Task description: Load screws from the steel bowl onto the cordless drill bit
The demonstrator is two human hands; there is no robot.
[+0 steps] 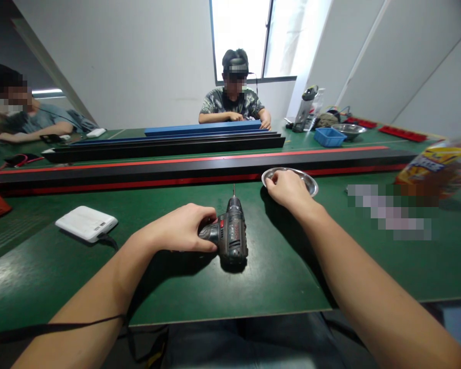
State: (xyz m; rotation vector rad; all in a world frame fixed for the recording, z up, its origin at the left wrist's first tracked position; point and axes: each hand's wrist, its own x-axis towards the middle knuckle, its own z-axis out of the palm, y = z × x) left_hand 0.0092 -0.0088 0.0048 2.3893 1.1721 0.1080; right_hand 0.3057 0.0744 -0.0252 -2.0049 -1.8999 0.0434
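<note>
A dark cordless drill (233, 238) lies on its side on the green table, its bit pointing away from me. My left hand (188, 228) is closed around the drill's handle, thumb on the near side and fingers on the far side. To the right, a shallow round metal dish (312, 187) rests by the long black and red strip. My right hand (290, 188) reaches into this dish with curled fingers. The fingertips are hidden behind the hand, so what they pinch and what the dish holds cannot be seen.
Beyond the drill runs a long black and red strip (169, 171), with black and blue profiles (203, 128) behind. A white power bank (86, 223) lies left, a snack bag (438, 171) right. A blue bin (329, 137) stands farther back. Two people sit across the table.
</note>
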